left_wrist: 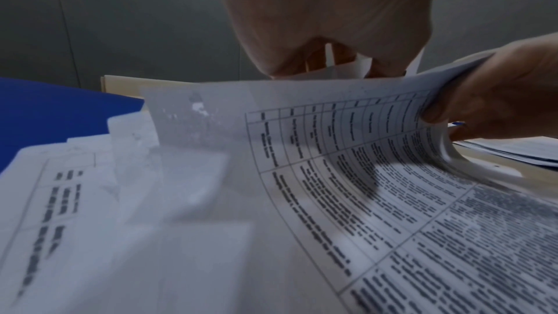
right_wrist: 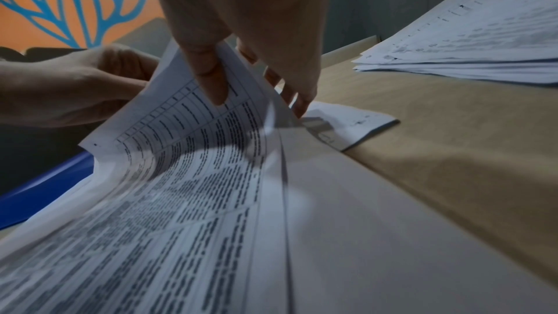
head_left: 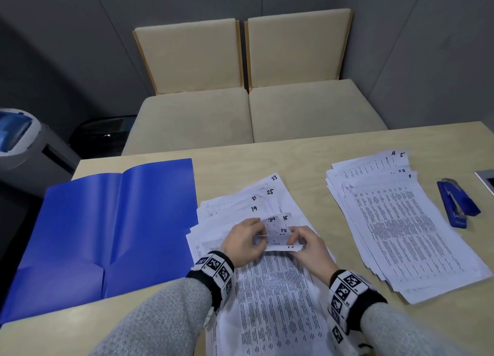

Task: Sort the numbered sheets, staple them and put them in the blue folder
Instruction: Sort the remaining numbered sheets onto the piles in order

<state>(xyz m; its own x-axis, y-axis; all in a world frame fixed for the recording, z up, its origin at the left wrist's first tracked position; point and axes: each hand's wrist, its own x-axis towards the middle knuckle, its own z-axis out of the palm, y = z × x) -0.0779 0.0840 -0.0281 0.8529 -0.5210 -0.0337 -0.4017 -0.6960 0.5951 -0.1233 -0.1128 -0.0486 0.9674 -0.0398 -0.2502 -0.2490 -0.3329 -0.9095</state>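
A fanned pile of numbered printed sheets (head_left: 270,289) lies in front of me, with corners marked 19, 21, 23 and 25 showing. My left hand (head_left: 244,242) and right hand (head_left: 307,245) both pinch the lifted top corners of some of these sheets, where 24, 15 and 18 can be read. In the right wrist view my thumb (right_wrist: 211,80) presses on the curled-up sheets (right_wrist: 187,142). In the left wrist view the fingers (left_wrist: 326,61) pinch sheet corners. A second pile (head_left: 401,222) lies to the right, showing 4, 5 and 1. The blue folder (head_left: 107,235) lies open at the left. A blue stapler (head_left: 457,203) sits at the right.
The wooden table (head_left: 307,152) carries everything. Two beige cushioned seats (head_left: 251,115) stand beyond its far edge. A grey machine with a blue top (head_left: 18,136) stands at the left. A dark framed object (head_left: 487,180) lies at the right edge.
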